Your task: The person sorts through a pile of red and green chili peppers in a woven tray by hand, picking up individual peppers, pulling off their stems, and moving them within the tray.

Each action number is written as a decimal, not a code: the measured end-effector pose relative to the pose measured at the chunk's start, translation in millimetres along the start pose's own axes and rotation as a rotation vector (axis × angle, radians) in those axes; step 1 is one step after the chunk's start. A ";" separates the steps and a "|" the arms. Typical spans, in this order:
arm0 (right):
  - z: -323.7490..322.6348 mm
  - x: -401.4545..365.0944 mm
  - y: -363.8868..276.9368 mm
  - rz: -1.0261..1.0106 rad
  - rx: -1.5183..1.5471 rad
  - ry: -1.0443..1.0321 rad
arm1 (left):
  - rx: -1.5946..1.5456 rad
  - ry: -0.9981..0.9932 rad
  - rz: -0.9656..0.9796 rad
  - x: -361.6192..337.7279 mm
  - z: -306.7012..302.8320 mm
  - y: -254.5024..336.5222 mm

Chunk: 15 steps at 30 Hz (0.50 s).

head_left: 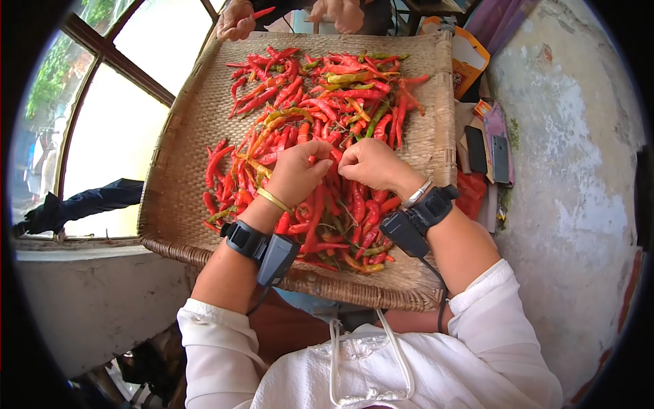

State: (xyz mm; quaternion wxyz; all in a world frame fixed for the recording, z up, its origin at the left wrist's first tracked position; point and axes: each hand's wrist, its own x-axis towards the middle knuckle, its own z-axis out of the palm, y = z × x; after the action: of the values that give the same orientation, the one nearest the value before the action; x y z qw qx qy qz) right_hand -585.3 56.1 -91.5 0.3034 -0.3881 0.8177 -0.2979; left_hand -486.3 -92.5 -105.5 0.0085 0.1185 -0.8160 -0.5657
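Note:
Many red chili peppers, with some yellowish and green ones among them, lie heaped in a shallow woven basket tray. Over the middle of the heap, my left hand is closed in a pinch, thumb and forefinger together. Close beside it on the right, my right hand is also closed, its fingertips nearly meeting those of the left. Red shows around and between the fingertips, but what they hold, if anything, cannot be made out against the peppers. Thin stems lie among the peppers below my hands.
Across the tray, another person's hand holds a red chili; their second hand is beside it. A window with a dark folded umbrella is on the left. Two phones and an orange box lie right, by the wall.

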 end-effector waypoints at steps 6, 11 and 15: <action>13.4 0.7 13.3 -0.187 -0.392 0.057 | 0.344 0.063 0.339 1.3 2.5 -2.6; 10.0 -4.6 2.4 -0.153 -0.437 -0.028 | 0.352 -0.001 0.252 0.6 2.5 -3.5; 15.7 -3.6 11.2 -0.214 -0.412 -0.048 | 0.373 -0.028 0.242 -1.7 3.5 2.3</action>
State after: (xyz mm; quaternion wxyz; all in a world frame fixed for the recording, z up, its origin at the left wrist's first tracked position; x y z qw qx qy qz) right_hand -577.1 61.0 -108.7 0.2036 -0.5333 0.8080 -0.1458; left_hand -485.6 -88.2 -104.5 0.0430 0.0113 -0.9148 -0.4015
